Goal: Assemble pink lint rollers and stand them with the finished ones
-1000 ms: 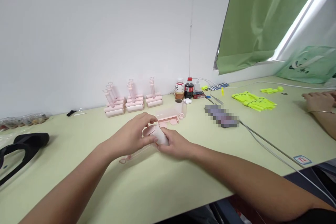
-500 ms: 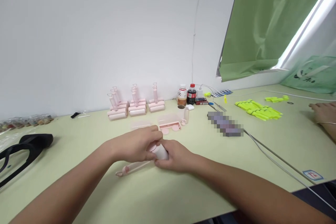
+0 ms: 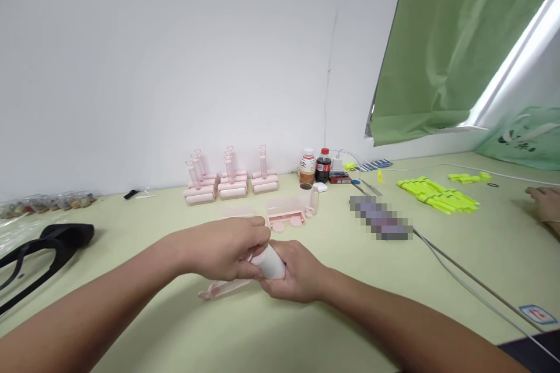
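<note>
My right hand (image 3: pixel 301 273) is wrapped round a white lint-roller roll (image 3: pixel 273 263), which is tilted above the table. The fingers of my left hand (image 3: pixel 225 247) close on the roll's upper left end, where a pale pink rim shows; my fingers hide the rest of that end. Below my left hand a clear pink handle (image 3: pixel 225 288) lies on the table, partly covered by the hand. Just beyond my hands sits an open pink case (image 3: pixel 285 217) with round flaps at its front. Beside it stands a small clear pink tube (image 3: pixel 315 200).
Pink lint rollers with upright handles (image 3: pixel 231 187) line the wall. A supplement bottle (image 3: pixel 307 166) and cola bottle (image 3: pixel 322 166) stand at the back. Yellow-green strips (image 3: pixel 437 193) and a cable (image 3: pixel 464 274) lie right, a black strap-like object (image 3: pixel 65 239) left. Another person's hand (image 3: pixel 545 201) rests far right.
The view has shifted slightly, so the table things appear lower and further right. More of the white roll shows between my hands, which both keep hold of it.
</note>
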Available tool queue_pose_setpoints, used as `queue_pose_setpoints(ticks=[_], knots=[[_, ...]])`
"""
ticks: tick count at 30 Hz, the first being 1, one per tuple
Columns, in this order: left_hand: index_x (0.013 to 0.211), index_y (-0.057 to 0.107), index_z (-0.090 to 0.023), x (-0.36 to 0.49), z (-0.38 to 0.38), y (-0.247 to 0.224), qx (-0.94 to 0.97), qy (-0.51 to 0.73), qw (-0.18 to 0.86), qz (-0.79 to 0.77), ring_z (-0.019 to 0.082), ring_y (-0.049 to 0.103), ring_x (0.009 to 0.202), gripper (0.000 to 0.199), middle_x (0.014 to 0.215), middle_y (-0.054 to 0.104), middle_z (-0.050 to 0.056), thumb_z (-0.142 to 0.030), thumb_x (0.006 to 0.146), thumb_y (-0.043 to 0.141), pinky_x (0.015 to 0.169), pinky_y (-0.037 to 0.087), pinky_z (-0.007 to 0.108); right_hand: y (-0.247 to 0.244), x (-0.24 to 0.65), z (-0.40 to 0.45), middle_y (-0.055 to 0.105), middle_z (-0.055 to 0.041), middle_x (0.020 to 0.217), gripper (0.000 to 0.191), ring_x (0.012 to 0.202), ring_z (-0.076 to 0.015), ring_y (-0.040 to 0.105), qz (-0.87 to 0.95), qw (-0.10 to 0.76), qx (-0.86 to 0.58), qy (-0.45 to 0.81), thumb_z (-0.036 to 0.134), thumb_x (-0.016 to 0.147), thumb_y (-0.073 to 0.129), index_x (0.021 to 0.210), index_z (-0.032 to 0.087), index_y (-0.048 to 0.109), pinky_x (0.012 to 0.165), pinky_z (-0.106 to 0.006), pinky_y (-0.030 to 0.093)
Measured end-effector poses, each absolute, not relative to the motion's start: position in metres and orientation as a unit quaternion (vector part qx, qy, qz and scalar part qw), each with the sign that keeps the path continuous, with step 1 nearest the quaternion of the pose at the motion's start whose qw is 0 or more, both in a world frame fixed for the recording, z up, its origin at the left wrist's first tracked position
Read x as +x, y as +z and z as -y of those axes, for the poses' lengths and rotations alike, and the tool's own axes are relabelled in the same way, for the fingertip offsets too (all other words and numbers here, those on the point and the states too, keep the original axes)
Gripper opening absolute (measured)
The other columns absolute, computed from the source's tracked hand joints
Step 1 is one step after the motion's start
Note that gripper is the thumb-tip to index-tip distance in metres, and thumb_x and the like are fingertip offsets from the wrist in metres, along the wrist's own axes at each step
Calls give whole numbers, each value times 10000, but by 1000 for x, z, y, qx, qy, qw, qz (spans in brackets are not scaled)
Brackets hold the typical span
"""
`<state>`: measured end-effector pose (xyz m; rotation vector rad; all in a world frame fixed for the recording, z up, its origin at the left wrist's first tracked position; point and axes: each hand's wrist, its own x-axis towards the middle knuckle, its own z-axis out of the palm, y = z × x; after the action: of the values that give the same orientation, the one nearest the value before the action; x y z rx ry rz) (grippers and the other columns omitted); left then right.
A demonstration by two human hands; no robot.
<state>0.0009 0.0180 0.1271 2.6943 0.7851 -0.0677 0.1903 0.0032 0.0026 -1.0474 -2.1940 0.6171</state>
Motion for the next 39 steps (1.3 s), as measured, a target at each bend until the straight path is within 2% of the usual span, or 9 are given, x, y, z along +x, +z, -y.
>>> queue_pose_setpoints(ticks=[6, 10, 13, 17, 24, 29, 33, 36, 39], knots=[[844, 496, -210, -3, -23, 119, 945, 11, 166, -283, 134, 466, 703, 112, 853, 524, -4, -220, 792, 594, 581, 344, 254, -11, 189, -7, 649, -7, 813, 234, 699, -166, 564, 800, 354, -388, 290, 374, 703, 666, 844, 200, 598, 623, -246, 429], [893, 479, -224, -6, -26, 111, 942, 30, 164, -291, 133, 474, 711, 173, 907, 545, -1, -121, 757, 510, 578, 355, 237, -17, 183, -11, 607, 6, 767, 221, 674, -153, 525, 777, 394, -372, 321, 365, 708, 638, 840, 199, 575, 606, -246, 410], [839, 457, -218, -8, -31, 100, 932, 67, 120, -335, 142, 460, 671, 165, 834, 553, -2, -89, 737, 447, 548, 326, 245, -20, 180, -12, 546, 19, 712, 216, 622, -133, 468, 757, 444, -351, 326, 380, 704, 619, 773, 200, 523, 571, -246, 375], [809, 503, -216, -16, -41, 82, 898, 114, 58, -421, 171, 498, 657, 224, 752, 582, 12, -55, 703, 389, 545, 301, 266, -22, 185, -16, 465, 30, 642, 330, 579, -120, 394, 733, 480, -396, 274, 425, 642, 666, 671, 208, 419, 528, -250, 308], [981, 643, -238, -49, -59, 55, 856, -23, 43, -514, 257, 605, 712, 352, 828, 679, 100, -82, 705, 489, 587, 343, 302, -20, 193, -27, 527, 21, 710, 293, 645, -135, 443, 730, 426, -451, 286, 381, 670, 702, 715, 201, 476, 559, -247, 324], [787, 604, -209, -71, -81, 37, 852, -87, 8, -517, 254, 591, 691, 193, 821, 683, 94, -94, 700, 476, 594, 345, 325, -20, 192, -27, 540, 25, 755, 289, 676, -133, 464, 750, 401, -427, 306, 388, 691, 717, 771, 196, 517, 574, -241, 324], [865, 632, -215, -73, -97, 38, 822, -78, 34, -563, 284, 619, 798, 218, 963, 689, 108, -149, 707, 497, 628, 393, 341, -21, 194, -26, 529, 27, 748, 316, 665, -127, 451, 767, 391, -402, 313, 412, 690, 722, 745, 193, 500, 572, -238, 316], [1134, 600, -214, -59, -107, 41, 819, -27, 11, -573, 305, 618, 962, 382, 1204, 622, 131, -228, 771, 483, 721, 443, 369, -21, 194, -25, 514, 31, 738, 326, 663, -125, 450, 783, 378, -384, 311, 411, 690, 725, 726, 193, 486, 575, -237, 315], [1329, 488, -194, -38, -117, 37, 857, 29, -12, -515, 316, 513, 1190, 495, 1410, 472, 141, -322, 854, 435, 902, 434, 412, -20, 194, -23, 504, 37, 728, 328, 666, -124, 455, 802, 359, -365, 308, 407, 699, 719, 717, 193, 471, 580, -234, 315]])
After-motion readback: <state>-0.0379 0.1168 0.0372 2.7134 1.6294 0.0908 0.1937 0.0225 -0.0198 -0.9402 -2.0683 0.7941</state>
